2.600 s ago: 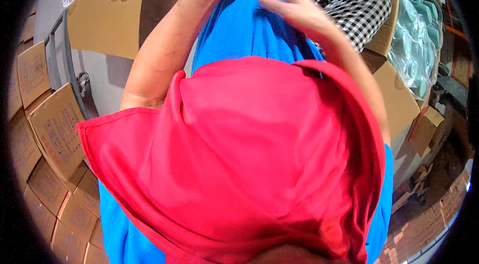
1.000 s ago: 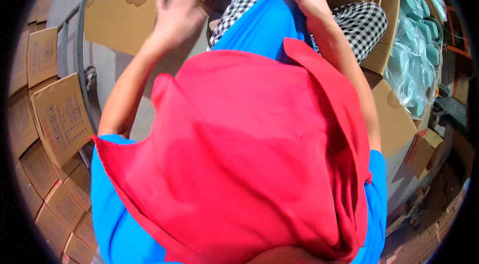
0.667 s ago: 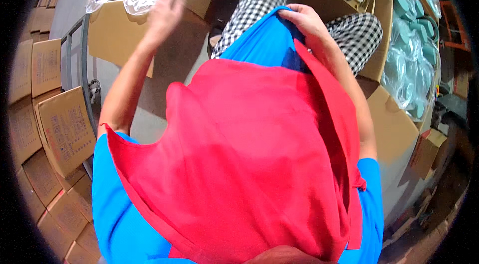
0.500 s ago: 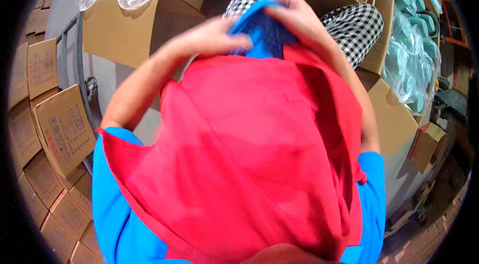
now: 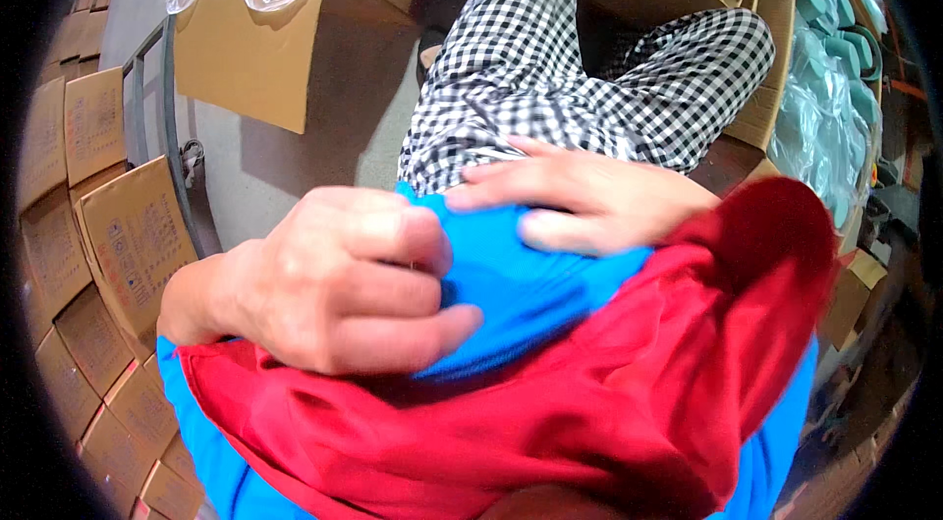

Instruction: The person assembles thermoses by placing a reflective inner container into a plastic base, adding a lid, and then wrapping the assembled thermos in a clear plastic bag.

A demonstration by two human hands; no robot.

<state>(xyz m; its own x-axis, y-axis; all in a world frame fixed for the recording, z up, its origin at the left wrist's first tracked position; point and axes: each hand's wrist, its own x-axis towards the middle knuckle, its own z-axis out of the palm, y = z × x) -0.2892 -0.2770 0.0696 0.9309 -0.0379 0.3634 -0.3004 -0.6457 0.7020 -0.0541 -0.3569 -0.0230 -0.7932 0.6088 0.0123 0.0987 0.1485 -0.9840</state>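
Observation:
My left hand is curled closed at the front of a blue shirt, with the cloth bunched at its fingertips. Flat against the shirt's lower edge lies my right hand, its fingers stretched out over the waist of black-and-white checked trousers. A red apron is gathered up across my belly and forearms, and its raised part covers my right wrist. What lies inside my left fist is partly hidden.
Ahead on the left, an open carton holds teal cups in clear plastic. More teal cups in plastic are at the right, beside a carton between my knees. Several stacked cartons stand at the far left, by a grey metal frame.
Both hands have come down and closer to my body from the raised blue cloth. The apron has bunched lower, uncovering the trousers. My right hand has flattened out.

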